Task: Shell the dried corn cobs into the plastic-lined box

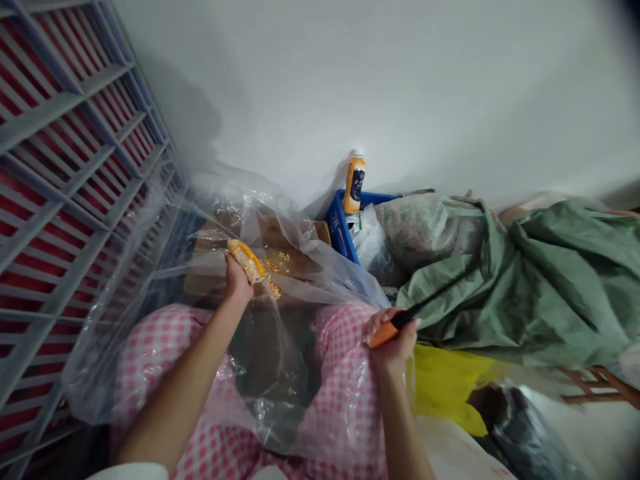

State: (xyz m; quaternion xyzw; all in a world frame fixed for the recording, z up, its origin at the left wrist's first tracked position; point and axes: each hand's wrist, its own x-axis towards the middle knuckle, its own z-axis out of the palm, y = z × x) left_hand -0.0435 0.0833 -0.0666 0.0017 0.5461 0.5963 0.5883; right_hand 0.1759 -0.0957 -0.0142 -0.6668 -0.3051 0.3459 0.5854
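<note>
My left hand [238, 277] is closed around an ear of corn [247, 261], held over an open cardboard box. Some of the ear still carries yellow kernels, while a pale stretch is bare cob. Loose corn kernels [273, 288] lie below and to the right of it, on clear plastic sheeting [325, 267] that covers the box [205, 263] and my lap. Above my right knee, my right hand [395, 343] grips the orange-and-black handle of what looks like a screwdriver [387, 331]. Its long dark shaft points up and right, blurred against green cloth, so its tip is unclear.
A tall plastic crate [60, 193] with red behind its slats rises at the left. Against the wall stands a blue crate [343, 230] with an orange bottle [355, 181] and bags. Green cloth [550, 280], a yellow bag [445, 383] and dark plastic [530, 427] occupy the right.
</note>
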